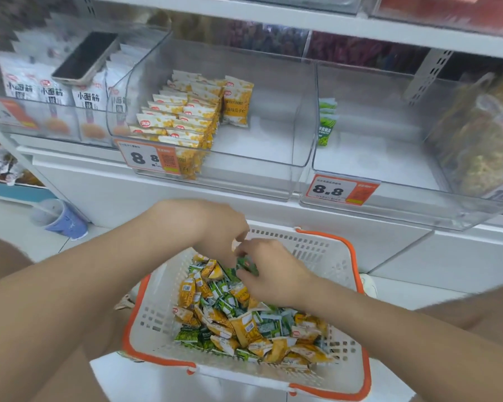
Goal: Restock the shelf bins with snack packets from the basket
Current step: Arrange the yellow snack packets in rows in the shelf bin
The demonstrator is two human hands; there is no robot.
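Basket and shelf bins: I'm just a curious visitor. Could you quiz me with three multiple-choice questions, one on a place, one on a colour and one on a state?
1. Where does the phone lie?
A) on the white packets
B) in a drawer
C) on the floor

2. What colour is the rim of the basket?
A) blue
B) orange
C) black

3. The shelf's green packets stand in a bin that is:
A) heaped
B) lidded
C) nearly empty

Answers:
1 A, the phone rests flat on top of the white packets.
2 B, orange edging runs round the white basket.
3 C, only a few green packets stand at the bin's left wall and the rest of its floor is bare.
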